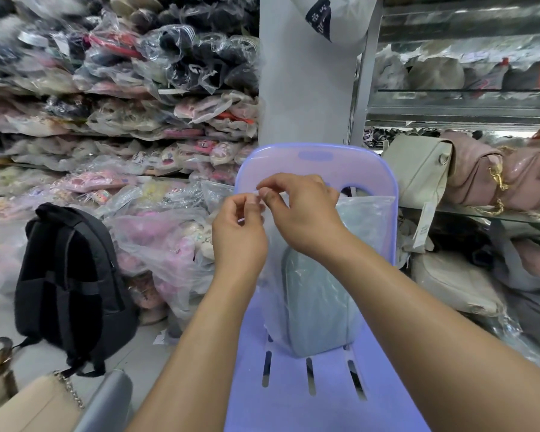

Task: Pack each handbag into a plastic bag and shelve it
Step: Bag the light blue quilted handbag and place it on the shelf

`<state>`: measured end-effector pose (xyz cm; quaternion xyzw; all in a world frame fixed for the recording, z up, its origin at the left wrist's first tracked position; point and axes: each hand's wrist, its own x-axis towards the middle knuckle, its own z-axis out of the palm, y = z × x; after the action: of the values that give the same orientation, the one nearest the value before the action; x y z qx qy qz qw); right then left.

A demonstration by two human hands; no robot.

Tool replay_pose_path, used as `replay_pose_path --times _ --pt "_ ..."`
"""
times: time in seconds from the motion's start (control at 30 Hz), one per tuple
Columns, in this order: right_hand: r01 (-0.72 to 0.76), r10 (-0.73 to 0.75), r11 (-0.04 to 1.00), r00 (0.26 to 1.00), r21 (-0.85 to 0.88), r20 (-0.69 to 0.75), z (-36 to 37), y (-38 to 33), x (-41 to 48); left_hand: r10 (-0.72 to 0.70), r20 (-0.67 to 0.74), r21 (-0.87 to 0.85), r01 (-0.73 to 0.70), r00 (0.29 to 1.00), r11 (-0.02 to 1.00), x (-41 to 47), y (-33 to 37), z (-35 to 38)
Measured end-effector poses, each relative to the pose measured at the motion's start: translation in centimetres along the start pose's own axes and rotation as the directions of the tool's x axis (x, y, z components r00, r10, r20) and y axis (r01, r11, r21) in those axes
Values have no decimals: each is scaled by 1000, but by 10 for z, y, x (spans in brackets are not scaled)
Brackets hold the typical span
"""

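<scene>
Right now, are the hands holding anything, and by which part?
Both the left hand and right hand pinch the top edge of the plastic bag with the handbag inside.

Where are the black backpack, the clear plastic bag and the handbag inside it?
black backpack (pixel 66 285): head view, middle of its body.
plastic bag (pixel 368 219): head view, upper right part, above the handbag.
handbag (pixel 318 300): head view, centre of its grey-blue body.

A lilac plastic chair (pixel 293 406) stands in front of me, its back toward a white pillar (pixel 306 88). Left of the pillar, shelves (pixel 169 91) are crammed with plastic-wrapped stock (pixel 116 116); right of it rises a metal rack (pixel 449 110). A black backpack (pixel 69 285) stands on the pale grey floor (pixel 0 316).
</scene>
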<state>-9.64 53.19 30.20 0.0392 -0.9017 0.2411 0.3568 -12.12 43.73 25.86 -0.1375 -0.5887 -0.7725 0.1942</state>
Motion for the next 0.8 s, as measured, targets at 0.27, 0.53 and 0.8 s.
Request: replay_pose_path --times 0.27,0.53,0.8 --pt "-39 42 995 999 94 -22 6 3 3 3 -14 15 -3 1000 1000 -1 -1 1" --pt "14 -12 997 999 70 -30 5 6 -3 95 -63 108 -88 994 990 -2 -3 2" --pt "37 -49 985 996 -166 -70 -4 22 2 105 -208 117 -81 972 990 5 -2 -2"
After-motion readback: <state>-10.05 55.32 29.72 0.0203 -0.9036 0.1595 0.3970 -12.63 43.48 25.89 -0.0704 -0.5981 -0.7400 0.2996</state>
